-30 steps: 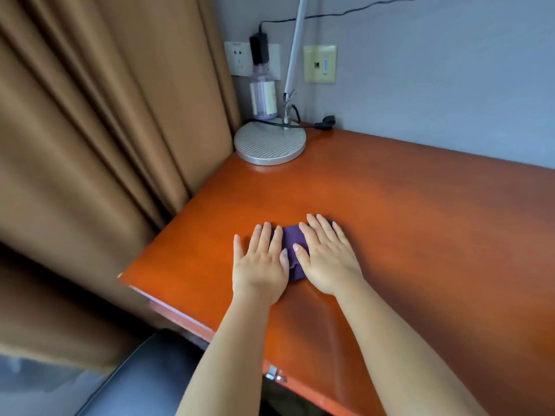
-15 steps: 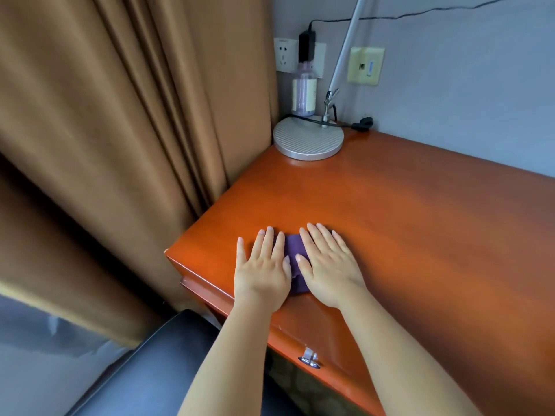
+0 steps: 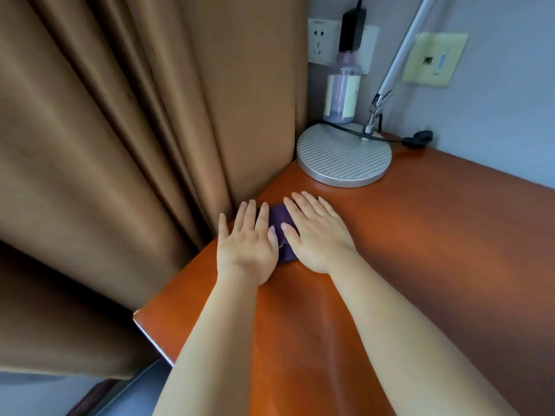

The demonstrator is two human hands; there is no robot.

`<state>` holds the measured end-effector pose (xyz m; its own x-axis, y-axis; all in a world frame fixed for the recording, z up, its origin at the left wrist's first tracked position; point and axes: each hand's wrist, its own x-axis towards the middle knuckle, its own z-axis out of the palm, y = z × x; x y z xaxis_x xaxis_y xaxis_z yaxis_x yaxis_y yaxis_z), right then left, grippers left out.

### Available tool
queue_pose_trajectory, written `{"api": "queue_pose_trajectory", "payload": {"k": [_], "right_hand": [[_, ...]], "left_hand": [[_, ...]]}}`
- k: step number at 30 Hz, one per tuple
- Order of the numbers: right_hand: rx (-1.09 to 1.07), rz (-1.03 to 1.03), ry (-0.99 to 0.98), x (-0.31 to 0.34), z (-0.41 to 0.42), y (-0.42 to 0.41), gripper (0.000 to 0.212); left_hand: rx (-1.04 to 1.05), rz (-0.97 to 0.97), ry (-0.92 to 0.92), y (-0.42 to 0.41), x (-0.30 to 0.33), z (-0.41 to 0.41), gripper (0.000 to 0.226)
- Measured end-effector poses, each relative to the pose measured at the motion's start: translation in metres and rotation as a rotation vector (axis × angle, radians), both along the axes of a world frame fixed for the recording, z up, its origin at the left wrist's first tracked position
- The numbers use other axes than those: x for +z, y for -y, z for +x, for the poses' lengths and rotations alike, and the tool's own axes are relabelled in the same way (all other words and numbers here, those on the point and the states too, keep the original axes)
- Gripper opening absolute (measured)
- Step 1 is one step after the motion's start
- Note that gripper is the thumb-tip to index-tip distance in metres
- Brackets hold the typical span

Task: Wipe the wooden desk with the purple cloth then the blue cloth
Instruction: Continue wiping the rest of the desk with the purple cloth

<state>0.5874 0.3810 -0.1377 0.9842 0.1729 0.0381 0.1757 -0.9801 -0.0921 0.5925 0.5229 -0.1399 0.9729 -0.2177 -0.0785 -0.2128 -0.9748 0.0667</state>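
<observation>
Both of your hands lie flat on the purple cloth [image 3: 280, 232], pressing it onto the wooden desk [image 3: 420, 250] a short way in front of the lamp base [image 3: 344, 159] — the round, ribbed metal disc at the desk's far corner. The cloth looks folded into a small pad, which would explain why so little of it shows: only a dark strip between your two hands. Two flat palms spread the pressure evenly, a sensible way to drive a small pad across a polished top.

Your left hand [image 3: 246, 247] sits on the side of the cloth away from the lamp base and toward the brown curtain [image 3: 120, 145], fingers straight and slightly fanned, its outer edge at the desk's curtain-side edge. Your right hand [image 3: 318, 235] covers the other side, fingers extended and pointing toward the lamp base, fingertips near it but apart from it. Neither hand curls around the cloth; both simply press down on it, thumbs nearly meeting over the fabric.

Behind the lamp base stand a clear bottle [image 3: 342, 88] and the lamp's slanted arm [image 3: 402, 55], with a black cord [image 3: 390, 139] running across the base — things to steer around if the wipe goes into that corner.

By this reading you are in the purple-cloth stage; the blue cloth is not in view.
</observation>
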Motion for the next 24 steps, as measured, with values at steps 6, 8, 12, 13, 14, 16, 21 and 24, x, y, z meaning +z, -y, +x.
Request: {"api": "queue_pose_trajectory", "payload": {"k": [6, 8, 12, 13, 14, 16, 21, 24], "right_hand": [[0.105, -0.034, -0.02, 0.002, 0.055, 0.008, 0.056], [0.124, -0.033, -0.026, 0.004, 0.065, 0.009, 0.056], [0.11, -0.035, -0.033, 0.004, 0.071, 0.007, 0.056], [0.094, -0.03, -0.038, 0.004, 0.069, 0.006, 0.057], [0.074, -0.023, -0.039, 0.003, 0.065, 0.005, 0.057], [0.037, -0.016, -0.037, 0.002, 0.053, 0.0, 0.057], [-0.003, 0.005, -0.035, 0.001, -0.002, -0.018, 0.058], [-0.022, 0.021, -0.055, 0.002, -0.04, -0.035, 0.057]], "left_hand": [[0.085, 0.015, 0.012, 0.008, -0.005, 0.045, 0.055], [0.101, 0.008, 0.003, 0.009, -0.003, 0.051, 0.055], [0.107, -0.027, -0.007, 0.009, -0.001, 0.053, 0.055], [0.105, -0.037, -0.011, 0.009, -0.001, 0.051, 0.055], [0.104, -0.042, -0.012, 0.008, -0.001, 0.048, 0.055], [0.096, -0.037, -0.005, 0.003, -0.001, 0.038, 0.055], [0.053, -0.031, -0.004, -0.017, 0.0, -0.011, 0.054], [0.028, -0.036, -0.002, -0.033, 0.001, -0.049, 0.054]]}}
